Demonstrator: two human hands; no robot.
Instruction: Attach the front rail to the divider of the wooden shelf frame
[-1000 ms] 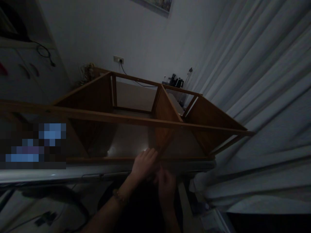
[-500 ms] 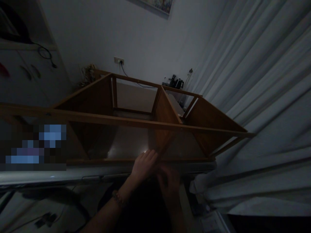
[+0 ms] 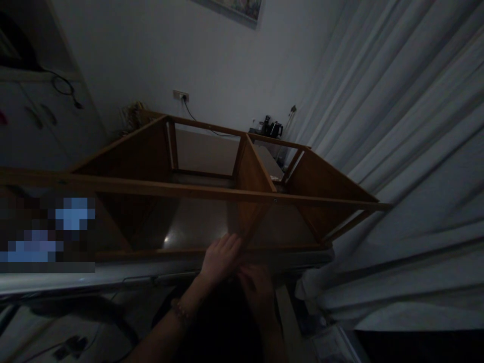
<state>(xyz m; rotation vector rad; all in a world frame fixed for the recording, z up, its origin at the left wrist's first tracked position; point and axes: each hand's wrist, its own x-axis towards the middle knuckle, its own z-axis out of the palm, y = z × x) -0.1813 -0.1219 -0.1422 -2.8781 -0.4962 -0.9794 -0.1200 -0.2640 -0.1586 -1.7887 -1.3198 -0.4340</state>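
Note:
A brown wooden shelf unit (image 3: 181,189) lies on its side on a pale table (image 3: 86,276). My left hand (image 3: 221,258), a beaded bracelet at its wrist, is closed over the lower front rail, close to the middle shelf board (image 3: 252,214). Just below and right of it, my right hand (image 3: 259,287) has curled fingers brought near the left palm. Whatever lies between those fingers is too dark to make out.
White curtains (image 3: 408,151) hang along the right side. A kettle (image 3: 276,129) stands behind the unit, near the wall. A wall socket (image 3: 180,95) has a cord plugged in. White cabinets (image 3: 41,126) are at the left; a pixelated patch covers the lower left.
The view has shifted slightly, so the unit sits a little further left. My right hand's fingers have moved up and left, nearer the left hand, which keeps its place on the rail.

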